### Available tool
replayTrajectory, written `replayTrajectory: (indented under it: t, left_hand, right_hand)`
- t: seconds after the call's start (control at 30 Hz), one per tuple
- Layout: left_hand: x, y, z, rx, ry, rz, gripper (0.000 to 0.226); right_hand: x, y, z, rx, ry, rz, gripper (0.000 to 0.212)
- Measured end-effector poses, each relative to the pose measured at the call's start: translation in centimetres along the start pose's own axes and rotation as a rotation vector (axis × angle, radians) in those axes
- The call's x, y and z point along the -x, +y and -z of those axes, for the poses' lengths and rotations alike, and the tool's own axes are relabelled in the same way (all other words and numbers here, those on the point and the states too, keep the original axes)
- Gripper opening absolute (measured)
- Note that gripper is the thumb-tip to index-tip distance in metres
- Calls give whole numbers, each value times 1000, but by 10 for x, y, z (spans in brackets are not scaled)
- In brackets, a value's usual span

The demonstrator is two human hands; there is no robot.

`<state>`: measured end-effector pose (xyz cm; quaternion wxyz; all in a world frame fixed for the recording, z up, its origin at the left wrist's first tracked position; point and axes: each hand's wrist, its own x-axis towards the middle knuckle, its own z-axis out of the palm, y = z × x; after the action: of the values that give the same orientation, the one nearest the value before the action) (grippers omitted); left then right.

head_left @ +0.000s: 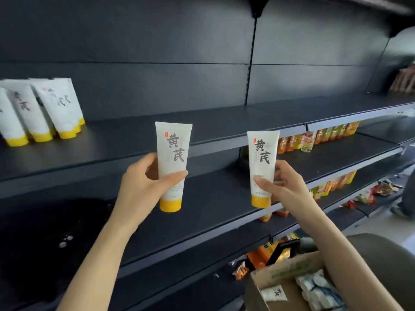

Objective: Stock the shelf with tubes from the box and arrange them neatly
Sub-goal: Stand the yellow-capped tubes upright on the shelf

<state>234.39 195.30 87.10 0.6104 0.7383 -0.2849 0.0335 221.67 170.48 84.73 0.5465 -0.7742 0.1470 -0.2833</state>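
Left hand (143,176) and right hand (285,185) each grip a yellow-capped tube (171,158); set both cap-down right of the shelved tubes (42,111), labels forward.

The scene is dim overall. The dark back panel (134,41) carries only soft, pale patches of diffuse light, brightest toward the right. Below the shelf (123,135), the lower left sinks into near black. The left-hand tube (171,158) and right-hand tube (262,162) are sharpest, their lettering readable. The standing tubes (40,108) at the left edge look smeared and washed out. Shelf lines bow and slant with the wide lens, and the box (287,272) is soft.
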Motion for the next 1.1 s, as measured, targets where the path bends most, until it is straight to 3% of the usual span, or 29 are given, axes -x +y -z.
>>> replayTrajectory:
  t: [0.3, 0.8, 1.1]
  left_hand:
    - [23, 14, 94, -31, 237, -30, 34]
    - [22, 1, 310, -72, 525, -69, 27]
    - [-1, -35, 383, -102, 500, -101, 30]
  right_hand:
    - [-10, -54, -77, -21, -132, 129, 37]
    - [-21, -144, -265, -170, -258, 230, 26]
    - [-60, -175, -385, -230, -305, 189, 30]
